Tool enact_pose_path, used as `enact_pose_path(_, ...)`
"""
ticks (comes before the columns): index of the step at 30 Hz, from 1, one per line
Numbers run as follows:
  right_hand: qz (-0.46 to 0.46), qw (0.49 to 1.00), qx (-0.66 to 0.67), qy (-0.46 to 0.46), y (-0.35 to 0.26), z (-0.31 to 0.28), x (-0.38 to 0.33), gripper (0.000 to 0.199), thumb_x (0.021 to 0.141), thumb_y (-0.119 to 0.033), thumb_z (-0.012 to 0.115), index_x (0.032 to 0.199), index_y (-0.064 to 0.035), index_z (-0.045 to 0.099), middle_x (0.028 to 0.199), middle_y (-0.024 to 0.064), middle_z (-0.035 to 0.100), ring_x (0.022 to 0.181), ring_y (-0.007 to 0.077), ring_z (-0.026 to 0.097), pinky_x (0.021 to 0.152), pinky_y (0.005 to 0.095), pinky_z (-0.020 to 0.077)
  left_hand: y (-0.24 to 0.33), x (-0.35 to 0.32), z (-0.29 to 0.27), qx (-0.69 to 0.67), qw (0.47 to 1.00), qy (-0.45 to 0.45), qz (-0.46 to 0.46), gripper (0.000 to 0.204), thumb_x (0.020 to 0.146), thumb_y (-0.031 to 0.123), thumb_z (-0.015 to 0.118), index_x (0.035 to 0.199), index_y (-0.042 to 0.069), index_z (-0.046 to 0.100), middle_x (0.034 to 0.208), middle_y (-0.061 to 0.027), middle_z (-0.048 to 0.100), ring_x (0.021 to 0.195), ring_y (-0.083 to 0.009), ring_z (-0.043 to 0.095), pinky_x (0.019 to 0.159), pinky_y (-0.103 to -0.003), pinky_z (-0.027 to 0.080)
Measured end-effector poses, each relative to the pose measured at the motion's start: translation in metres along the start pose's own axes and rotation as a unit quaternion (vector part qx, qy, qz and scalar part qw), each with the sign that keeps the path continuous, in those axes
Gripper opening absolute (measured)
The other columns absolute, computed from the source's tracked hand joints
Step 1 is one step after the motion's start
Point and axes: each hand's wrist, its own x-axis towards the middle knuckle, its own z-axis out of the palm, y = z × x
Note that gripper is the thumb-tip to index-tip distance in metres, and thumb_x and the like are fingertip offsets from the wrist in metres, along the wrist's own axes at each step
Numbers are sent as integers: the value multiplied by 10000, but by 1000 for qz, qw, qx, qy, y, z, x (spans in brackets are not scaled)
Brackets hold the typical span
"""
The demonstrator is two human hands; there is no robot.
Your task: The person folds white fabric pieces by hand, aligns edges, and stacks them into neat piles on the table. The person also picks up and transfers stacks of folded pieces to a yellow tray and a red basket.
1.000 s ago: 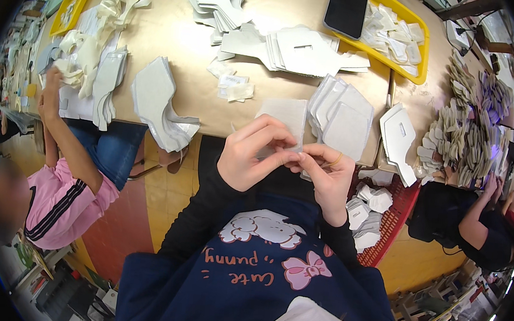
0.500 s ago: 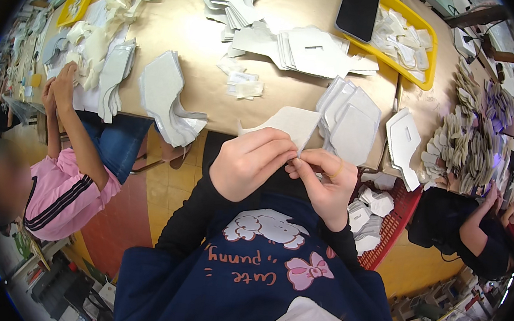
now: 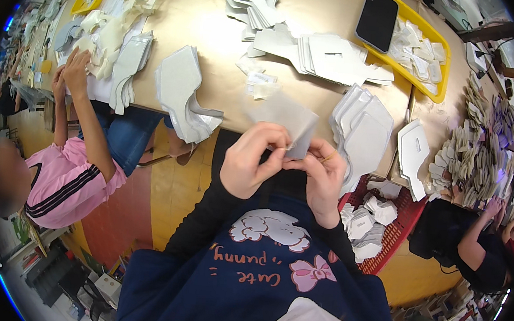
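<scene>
A thin, off-white cut piece (image 3: 300, 123), blurred by motion, is up in front of me at the table's near edge. My left hand (image 3: 252, 160) pinches its lower edge between thumb and fingers. Close beside it, my right hand (image 3: 321, 177), with a ring on one finger, grips the same edge. The fingertips are nearly touching, and what lies right between them is partly hidden. Just right of the hands is a fanned stack of grey-white cut pieces (image 3: 364, 124). Another such stack (image 3: 180, 89) hangs over the table edge on the left.
Farther back lie more stacked pieces (image 3: 330, 57), small scraps (image 3: 258, 82), and a yellow tray (image 3: 439, 85) of small pieces with a phone (image 3: 377, 19) on its edge. A red basket (image 3: 403, 225) of pieces stands below right. A person in pink (image 3: 71, 184) works at left.
The held piece has turned and shows a greyer side near my right hand. Both hands have moved slightly apart at the fingertips. The whole view has shifted a little.
</scene>
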Motion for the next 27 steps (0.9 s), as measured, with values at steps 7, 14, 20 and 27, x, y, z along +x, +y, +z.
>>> enact_pose_path(7,73,987,-143,-22,-6,0,3,280,973,-143,592,1058,119,646,961,164,703,783,219,716,645,283,594,-20,-10,6,-210,969,-18,-130,72,963,58,547,984,-8,529,958,-77,622,835,-120,592,747,-262,496)
enact_pose_path(14,63,985,-154,33,-15,-18,-3,283,996,-173,553,1055,95,624,882,154,709,693,217,700,555,253,533,-41,-9,-6,-397,896,87,-177,185,1027,167,460,1125,10,477,1050,-93,593,967,-156,590,856,-299,492)
enact_pose_path(20,-37,912,-406,-33,-8,-10,-9,225,941,-144,635,879,69,672,671,66,675,503,129,525,482,271,382,-13,-13,-2,-64,996,35,-49,630,742,182,845,1202,-14,462,1085,-141,593,969,-208,623,798,-310,501)
enact_pose_path(27,19,968,-248,12,-9,1,-1,213,934,-129,641,928,80,679,752,85,691,583,114,599,539,253,456,-8,-28,-38,-179,941,223,-179,195,817,-48,721,1002,-44,660,978,-76,690,860,-107,636,780,-255,503)
